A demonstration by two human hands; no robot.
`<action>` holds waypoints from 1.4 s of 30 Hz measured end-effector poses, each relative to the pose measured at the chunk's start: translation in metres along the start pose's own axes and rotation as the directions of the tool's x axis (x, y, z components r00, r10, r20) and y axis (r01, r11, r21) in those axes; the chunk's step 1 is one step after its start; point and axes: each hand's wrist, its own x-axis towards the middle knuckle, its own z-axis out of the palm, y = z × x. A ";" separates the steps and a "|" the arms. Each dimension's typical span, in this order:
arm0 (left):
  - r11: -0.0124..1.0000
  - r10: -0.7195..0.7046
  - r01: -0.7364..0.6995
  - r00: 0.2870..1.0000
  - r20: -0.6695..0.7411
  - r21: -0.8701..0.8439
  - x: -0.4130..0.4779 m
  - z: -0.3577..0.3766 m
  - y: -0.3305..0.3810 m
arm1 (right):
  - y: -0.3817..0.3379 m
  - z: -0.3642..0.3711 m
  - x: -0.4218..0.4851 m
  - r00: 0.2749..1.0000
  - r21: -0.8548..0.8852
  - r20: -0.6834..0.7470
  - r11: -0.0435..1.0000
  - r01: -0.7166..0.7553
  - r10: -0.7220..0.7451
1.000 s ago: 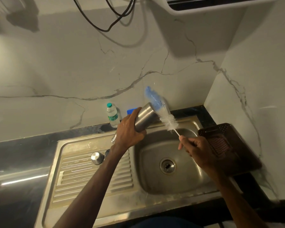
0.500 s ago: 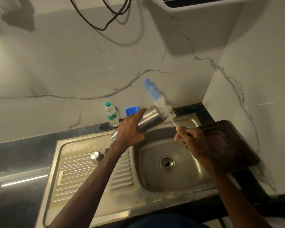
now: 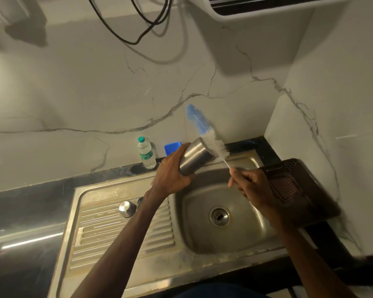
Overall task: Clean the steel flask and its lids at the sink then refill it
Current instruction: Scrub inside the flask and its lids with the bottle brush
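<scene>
My left hand (image 3: 170, 175) grips the steel flask (image 3: 195, 155) and holds it tilted over the back of the sink basin (image 3: 246, 237), its free end pointing up and right. A bottle brush (image 3: 216, 148) with white and blue bristles lies across that end, the blue tip sticking out above it. My right hand (image 3: 253, 187) grips the brush's thin handle just right of the flask. A round steel lid (image 3: 127, 208) stands on the ribbed drainboard (image 3: 108, 239), with a smaller dark piece (image 3: 140, 200) beside it, partly hidden by my left forearm.
A small plastic water bottle (image 3: 146, 152) and a blue object (image 3: 172, 148) stand on the dark counter against the marble wall. A brown perforated basket (image 3: 293, 190) sits right of the sink in the corner. Black cables (image 3: 138, 29) hang from above.
My right hand has pushed the brush up and left across the flask's end, so more bristle now sticks out above it. My left hand holds the flask much as before.
</scene>
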 end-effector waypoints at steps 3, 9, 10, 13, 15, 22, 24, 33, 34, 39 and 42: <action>1.000 0.001 -0.002 0.999 -0.032 -0.023 0.005 -0.009 -0.009 | 0.017 -0.008 -0.014 0.998 0.029 0.044 0.999 -0.040 0.038; 0.998 0.049 -0.047 0.998 0.033 -0.039 -0.001 -0.001 0.001 | -0.003 -0.001 0.002 0.999 0.021 0.013 0.999 -0.040 0.039; 0.998 0.051 -0.049 0.998 0.035 -0.050 0.000 0.000 0.000 | -0.006 0.000 0.005 0.999 0.024 0.006 0.999 -0.040 0.040; 0.997 0.053 -0.053 0.998 0.013 -0.059 0.007 -0.006 -0.007 | 0.002 -0.004 -0.004 0.998 0.055 0.036 0.997 -0.051 0.049; 0.998 0.045 -0.044 0.999 0.012 -0.051 0.007 -0.009 -0.012 | 0.010 -0.007 -0.016 0.996 0.101 0.055 0.992 -0.078 0.073; 0.986 0.141 -0.138 0.990 0.021 -0.091 -0.004 0.003 -0.003 | -0.010 -0.002 0.002 0.998 0.126 0.037 0.990 -0.056 0.052; 0.987 0.128 -0.125 0.992 0.018 -0.099 0.000 -0.001 -0.006 | -0.004 -0.005 -0.004 0.996 0.124 0.058 0.989 -0.076 0.069; 0.977 0.173 -0.166 0.984 0.040 -0.130 -0.005 0.002 -0.001 | -0.010 0.002 -0.003 0.990 0.172 0.104 0.978 -0.115 0.098; 0.979 0.164 -0.159 0.986 0.031 -0.127 -0.002 0.000 -0.002 | -0.010 0.002 -0.004 0.990 0.182 0.098 0.976 -0.116 0.099; 0.985 0.130 -0.128 0.991 0.016 -0.112 0.003 -0.010 -0.013 | 0.001 -0.002 -0.018 0.988 0.215 0.106 0.968 -0.130 0.109; 0.986 0.122 -0.115 0.991 0.056 -0.120 -0.006 -0.006 -0.007 | -0.012 0.003 -0.009 0.990 0.186 0.101 0.976 -0.115 0.097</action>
